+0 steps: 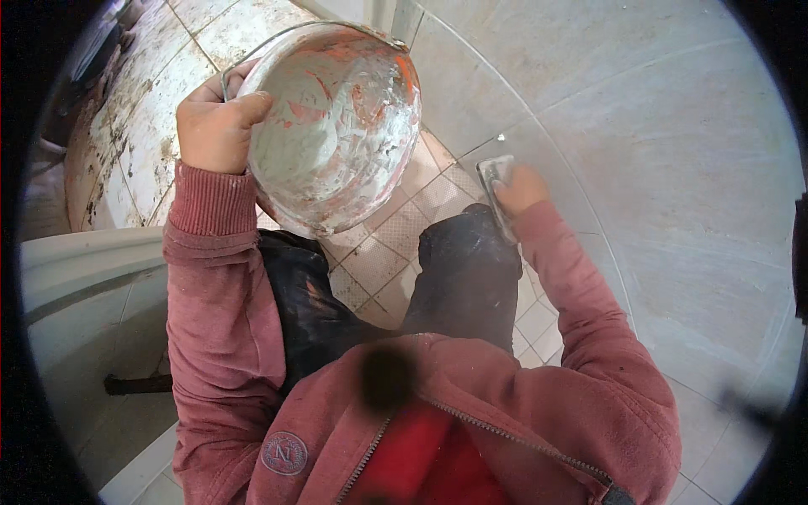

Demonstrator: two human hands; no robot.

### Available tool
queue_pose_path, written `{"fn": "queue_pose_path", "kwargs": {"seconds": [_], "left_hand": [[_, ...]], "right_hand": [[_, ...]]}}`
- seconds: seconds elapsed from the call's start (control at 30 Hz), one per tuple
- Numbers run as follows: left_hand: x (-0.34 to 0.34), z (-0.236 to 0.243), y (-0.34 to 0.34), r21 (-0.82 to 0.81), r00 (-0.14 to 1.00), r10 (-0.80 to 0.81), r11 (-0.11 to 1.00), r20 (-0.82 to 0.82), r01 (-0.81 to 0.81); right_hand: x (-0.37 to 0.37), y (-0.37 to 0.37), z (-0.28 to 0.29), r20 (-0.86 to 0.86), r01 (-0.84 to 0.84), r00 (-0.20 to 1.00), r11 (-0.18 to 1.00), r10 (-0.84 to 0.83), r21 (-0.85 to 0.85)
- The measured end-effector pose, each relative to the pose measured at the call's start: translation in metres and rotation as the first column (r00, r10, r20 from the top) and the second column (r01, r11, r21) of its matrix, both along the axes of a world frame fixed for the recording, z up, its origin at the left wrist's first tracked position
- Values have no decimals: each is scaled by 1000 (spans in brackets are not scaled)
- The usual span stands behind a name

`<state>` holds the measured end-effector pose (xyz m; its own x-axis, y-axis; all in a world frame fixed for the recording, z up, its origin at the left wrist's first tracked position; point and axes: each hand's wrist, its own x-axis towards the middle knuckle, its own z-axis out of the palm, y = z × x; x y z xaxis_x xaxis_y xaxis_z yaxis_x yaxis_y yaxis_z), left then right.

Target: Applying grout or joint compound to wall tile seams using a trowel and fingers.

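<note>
My left hand (217,126) is closed on the rim of an orange bucket (397,160), beside one end of its wire handle (286,32). The bucket tilts toward me, and wet white paste coats its inside walls and bottom. On the other side, my right hand (523,190) grips a flat, narrow-edged float (488,178) with whitish smears on it. The float is held close to the tiled wall, above my right knee; its working face is turned away from view.
Grey tiled wall (673,143) curves along my right side. Below lies a floor of small beige tiles (379,265). Dirt-stained larger tiles (143,109) spread at the far left. A pale rounded ledge (93,252) stands near my left arm, with a dark bar (139,385) below it.
</note>
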<state>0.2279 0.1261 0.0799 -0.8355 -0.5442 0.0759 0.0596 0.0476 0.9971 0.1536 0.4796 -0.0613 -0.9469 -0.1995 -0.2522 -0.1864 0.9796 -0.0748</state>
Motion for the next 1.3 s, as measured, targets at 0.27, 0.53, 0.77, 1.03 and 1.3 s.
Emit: {"fn": "queue_pose_path", "kwargs": {"seconds": [0.27, 0.53, 0.77, 1.03, 1.3], "left_hand": [[-8, 13, -10, -68, 993, -35, 997, 114, 43], [-7, 10, -19, -47, 994, -73, 996, 75, 77], [-7, 5, -5, -81, 999, -30, 996, 32, 32], [-9, 11, -9, -43, 998, -52, 998, 44, 54], [-6, 1, -17, -44, 997, -44, 998, 56, 46]], "right_hand": [[-27, -25, -8, -242, -297, 905, 927, 349, 227], [-47, -38, -44, -186, -443, 824, 814, 535, 377], [-36, -32, -70, -146, -388, 882, 867, 448, 313], [-40, -45, -77, -123, -468, 733, 627, 669, 623], [-37, -21, -67, 47, -409, 909, 867, 414, 283]]}}
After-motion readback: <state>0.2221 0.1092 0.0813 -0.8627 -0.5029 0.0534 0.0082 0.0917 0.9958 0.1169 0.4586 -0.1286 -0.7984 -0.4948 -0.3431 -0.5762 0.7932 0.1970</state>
